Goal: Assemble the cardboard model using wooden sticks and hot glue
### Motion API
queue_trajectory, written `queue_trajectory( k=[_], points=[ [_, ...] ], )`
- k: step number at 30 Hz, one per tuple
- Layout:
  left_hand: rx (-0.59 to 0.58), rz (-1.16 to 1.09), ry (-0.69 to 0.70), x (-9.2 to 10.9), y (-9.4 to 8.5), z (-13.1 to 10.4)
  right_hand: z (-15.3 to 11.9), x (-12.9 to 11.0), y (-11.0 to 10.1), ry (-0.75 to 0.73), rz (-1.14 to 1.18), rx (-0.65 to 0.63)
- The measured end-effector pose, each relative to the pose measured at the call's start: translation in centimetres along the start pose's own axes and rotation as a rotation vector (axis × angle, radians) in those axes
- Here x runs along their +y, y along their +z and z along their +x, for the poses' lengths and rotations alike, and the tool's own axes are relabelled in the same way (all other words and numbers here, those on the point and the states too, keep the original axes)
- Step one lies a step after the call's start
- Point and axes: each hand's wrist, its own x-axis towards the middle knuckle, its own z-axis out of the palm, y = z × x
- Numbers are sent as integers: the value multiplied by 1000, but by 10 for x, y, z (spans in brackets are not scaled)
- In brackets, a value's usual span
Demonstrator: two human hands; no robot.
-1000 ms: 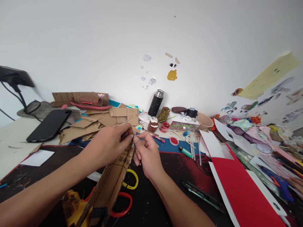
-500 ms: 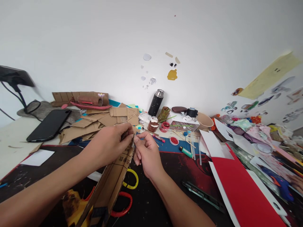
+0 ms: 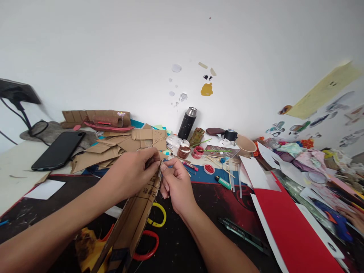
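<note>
A long folded cardboard piece (image 3: 136, 218) with dark printing runs from the bottom edge up to both hands. My left hand (image 3: 139, 170) grips its upper end, thumb and fingers closed round the edge. My right hand (image 3: 176, 185) meets that end from the right, thumb and index finger pinched at the cardboard's edge, close to my left fingertips. Whatever small part lies between the fingertips is hidden. Under the cardboard, scissors show a yellow handle (image 3: 158, 215) and a red handle (image 3: 148, 245) on the dark mat (image 3: 182, 250).
Cardboard scraps (image 3: 99, 149) and a black phone (image 3: 58, 151) lie at the left. Behind stand a black flask (image 3: 187, 123) and paint jars (image 3: 184, 149). A glue stick (image 3: 223, 182), a cutter (image 3: 243, 235) and red card (image 3: 295, 231) lie right. Another person's hand (image 3: 352, 218) shows at the right edge.
</note>
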Motion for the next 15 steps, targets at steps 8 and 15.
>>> queue_trajectory(
  k=[8,15],
  points=[
    [25,-1,28,-2,1,0,0,0,0,-1,-2,2],
    [10,3,10,-2,2,1,0,1,0,-3,4,4]
  ],
)
